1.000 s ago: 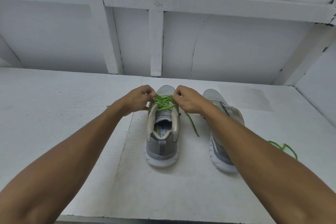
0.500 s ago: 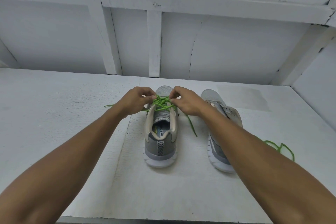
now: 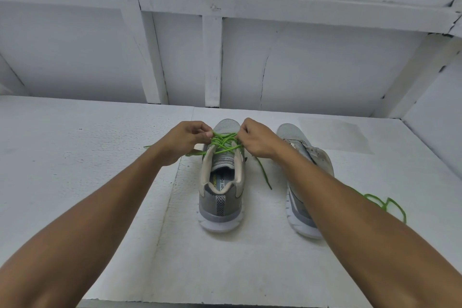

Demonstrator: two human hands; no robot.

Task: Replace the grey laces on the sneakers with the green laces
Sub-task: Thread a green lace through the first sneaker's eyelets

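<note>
Two grey sneakers stand heel-toward-me on a white surface. The left sneaker [image 3: 221, 182] carries a green lace [image 3: 223, 142] criss-crossed through its eyelets. My left hand [image 3: 186, 137] pinches that lace at the shoe's left side, and my right hand [image 3: 253, 139] pinches it at the right side. Loose lace ends trail out left and right of the shoe. The right sneaker [image 3: 303, 157] has no lace that I can see and is partly hidden by my right forearm. A second green lace [image 3: 385, 204] lies loose on the surface beyond that forearm.
The white surface [image 3: 87, 157] runs to a front edge near the bottom of the view. A white panelled wall [image 3: 212, 57] with framing strips rises behind the shoes, and another wall closes in at the right.
Both hands have stayed on the green lace over the left sneaker, shifting slightly apart. The lace end at the left has stretched out a little further.
</note>
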